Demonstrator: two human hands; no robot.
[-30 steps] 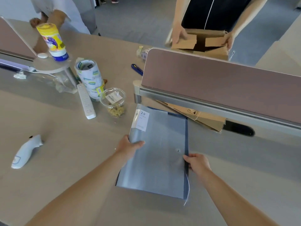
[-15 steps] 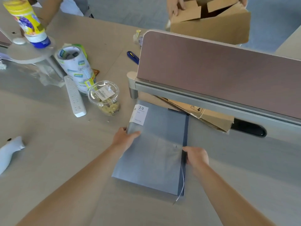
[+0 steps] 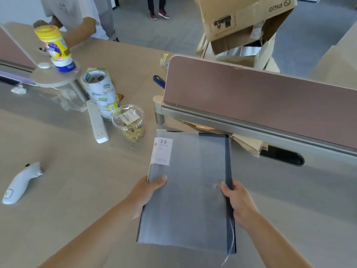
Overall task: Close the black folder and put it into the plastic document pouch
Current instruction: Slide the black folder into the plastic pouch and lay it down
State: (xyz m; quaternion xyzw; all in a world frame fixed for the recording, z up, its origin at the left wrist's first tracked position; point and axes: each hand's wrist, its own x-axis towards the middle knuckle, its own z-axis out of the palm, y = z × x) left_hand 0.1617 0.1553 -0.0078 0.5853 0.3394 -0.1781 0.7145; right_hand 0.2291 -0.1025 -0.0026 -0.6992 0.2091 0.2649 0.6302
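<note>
The black folder (image 3: 228,161) lies closed inside the frosted translucent plastic document pouch (image 3: 189,180); it shows dark through the plastic, with a bare black strip along the right edge and top right corner. A white label reading "20" sits at the pouch's top left. My left hand (image 3: 148,192) grips the pouch's left edge, thumb on top. My right hand (image 3: 237,202) grips the right edge by the small snap button. The pouch's near end seems slightly raised off the desk.
Left of the pouch stand a clear snack cup (image 3: 131,122), a white power strip (image 3: 97,122) and stacked tape rolls (image 3: 100,93). A white controller (image 3: 19,182) lies far left. A pink desk divider (image 3: 260,105) with flattened cardboard (image 3: 249,144) beneath runs behind. A person holds a cardboard box (image 3: 245,18) beyond.
My right hand has closed around the pouch's right edge and my left thumb has slid onto its left edge. The person behind the divider has lifted the cardboard box higher.
</note>
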